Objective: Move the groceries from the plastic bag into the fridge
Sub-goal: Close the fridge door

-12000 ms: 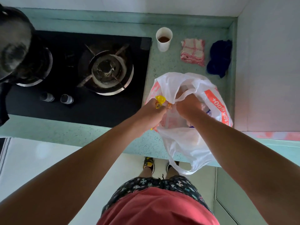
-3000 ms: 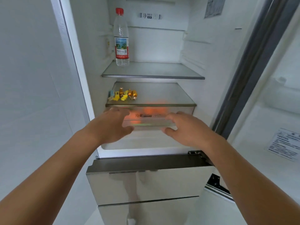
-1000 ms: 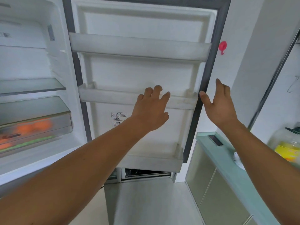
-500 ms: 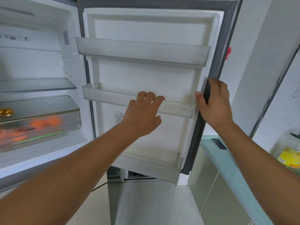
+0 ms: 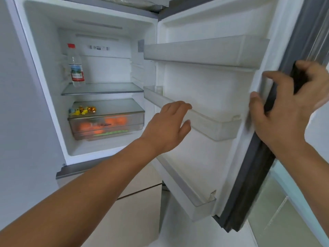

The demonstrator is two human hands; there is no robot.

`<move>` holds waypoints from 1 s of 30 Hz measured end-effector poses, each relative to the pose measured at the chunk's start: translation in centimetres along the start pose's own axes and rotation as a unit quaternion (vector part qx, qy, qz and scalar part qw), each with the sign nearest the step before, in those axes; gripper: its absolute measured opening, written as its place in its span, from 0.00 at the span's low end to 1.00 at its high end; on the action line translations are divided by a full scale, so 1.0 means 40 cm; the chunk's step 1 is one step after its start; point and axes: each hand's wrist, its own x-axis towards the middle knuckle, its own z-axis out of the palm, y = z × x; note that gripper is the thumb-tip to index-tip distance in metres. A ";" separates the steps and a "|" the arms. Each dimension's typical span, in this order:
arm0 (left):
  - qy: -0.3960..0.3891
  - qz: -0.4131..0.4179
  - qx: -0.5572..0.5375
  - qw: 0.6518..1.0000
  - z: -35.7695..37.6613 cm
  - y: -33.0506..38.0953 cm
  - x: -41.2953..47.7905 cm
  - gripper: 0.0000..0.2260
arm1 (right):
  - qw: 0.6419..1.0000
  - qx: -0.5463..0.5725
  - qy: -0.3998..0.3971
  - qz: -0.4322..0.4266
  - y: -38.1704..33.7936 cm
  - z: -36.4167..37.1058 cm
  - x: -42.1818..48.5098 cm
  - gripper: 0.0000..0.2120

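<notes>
The fridge (image 5: 44,107) stands with its door (image 5: 210,107) swung partway towards the cabinet. My right hand (image 5: 284,111) grips the door's dark outer edge, fingers wrapped round it. My left hand (image 5: 169,127) is empty, fingers apart, resting against the middle door shelf (image 5: 213,129). Inside, a water bottle (image 5: 75,66) with a red cap stands on the upper glass shelf. Small yellow and gold wrapped snacks (image 5: 82,110) lie on the lower shelf. Orange and green produce shows through the shut clear drawer (image 5: 106,126). The plastic bag is out of view.
Two more door shelves, one upper (image 5: 204,52) and one lower (image 5: 192,198), are empty. Below the compartment is a steel drawer front (image 5: 74,172). A pale green cabinet (image 5: 284,211) stands at the right behind the door. A white wall is at the left.
The door has swung leftward towards the fridge body, with my right hand holding its edge. My view turned left, so the fridge interior is visible again.
</notes>
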 end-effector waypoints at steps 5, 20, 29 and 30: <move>-0.013 -0.041 -0.037 0.998 -0.107 -0.060 -0.102 0.23 | 0.998 -0.057 -0.023 -0.026 -0.208 -0.040 -0.007 0.21; 0.022 -0.102 -0.089 0.990 -0.279 -0.177 -0.288 0.18 | 0.985 -0.010 -0.028 -0.168 -0.533 -0.054 -0.007 0.18; 0.065 -0.153 -0.126 0.978 -0.349 -0.231 -0.393 0.31 | 0.957 0.118 -0.007 -0.265 -0.708 0.071 0.029 0.15; 0.076 -0.143 -0.123 0.979 -0.354 -0.238 -0.404 0.31 | 0.954 0.139 -0.011 -0.267 -0.735 0.086 0.030 0.16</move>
